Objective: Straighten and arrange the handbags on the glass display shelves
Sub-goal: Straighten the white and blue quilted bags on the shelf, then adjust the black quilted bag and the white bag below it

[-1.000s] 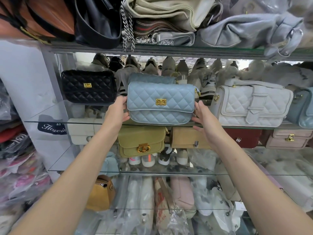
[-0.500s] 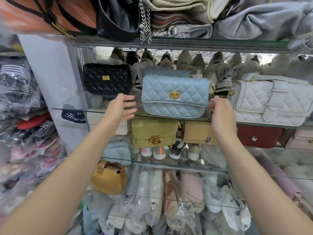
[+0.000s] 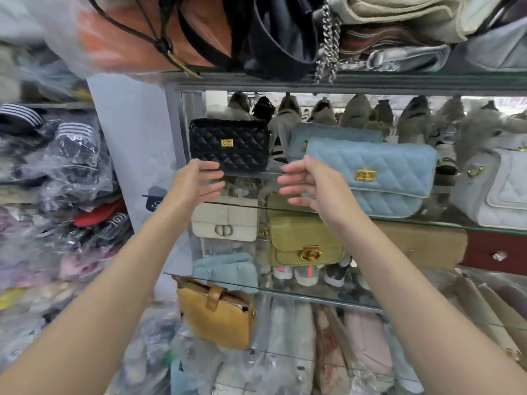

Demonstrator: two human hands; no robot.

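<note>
A black quilted handbag (image 3: pixel 229 145) with a gold clasp stands at the left end of the glass shelf (image 3: pixel 427 223). To its right stands a light blue quilted handbag (image 3: pixel 382 178) with another blue bag behind it. My left hand (image 3: pixel 196 182) hovers just below the black bag's lower left corner, fingers straight, holding nothing. My right hand (image 3: pixel 309 183) is held in front of the blue bag's left end, fingers spread and pointing left, empty. Between the two hands is a gap.
A white quilted bag (image 3: pixel 496 189) stands at the shelf's right. Below sit a cream bag (image 3: pixel 225 223), an olive bag (image 3: pixel 305 240) and a tan bag (image 3: pixel 422 246). A mustard bag (image 3: pixel 216 315) hangs lower left. Piled bags fill the top shelf; wrapped goods crowd the left.
Both hands have let go of the light blue bag and shifted left toward the black bag. The view has swung left, so the shelves appear further right.
</note>
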